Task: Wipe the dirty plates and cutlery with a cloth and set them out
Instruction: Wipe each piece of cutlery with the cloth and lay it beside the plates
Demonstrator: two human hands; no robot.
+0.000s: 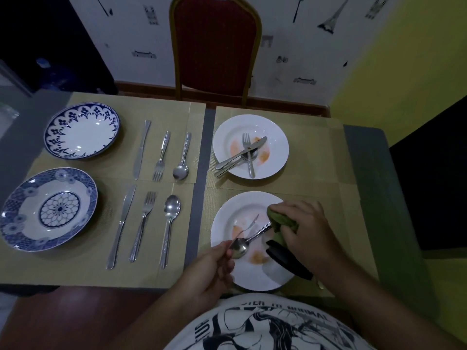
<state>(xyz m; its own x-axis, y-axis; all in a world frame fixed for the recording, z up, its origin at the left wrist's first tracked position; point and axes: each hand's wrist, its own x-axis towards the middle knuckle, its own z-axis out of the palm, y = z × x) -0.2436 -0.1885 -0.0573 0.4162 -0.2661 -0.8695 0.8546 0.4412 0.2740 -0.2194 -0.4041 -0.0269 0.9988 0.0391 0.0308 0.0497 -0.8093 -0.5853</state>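
Fingers (220, 252) pinch steel spoon (239, 247), crumpled green cloth (280, 223)

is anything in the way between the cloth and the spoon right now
Nothing visible. The right hand grips the green cloth right against the handle of the spoon, which the left hand holds near the bowl over the dirty white plate. A fork sits just beside the spoon, not between them.

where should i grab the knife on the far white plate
Take the knife by its handle end, coming from the far white plate's near-left side. It lies diagonally across the fork, handle poking over the rim, so fingers can pinch it there; the blade carries red smears.
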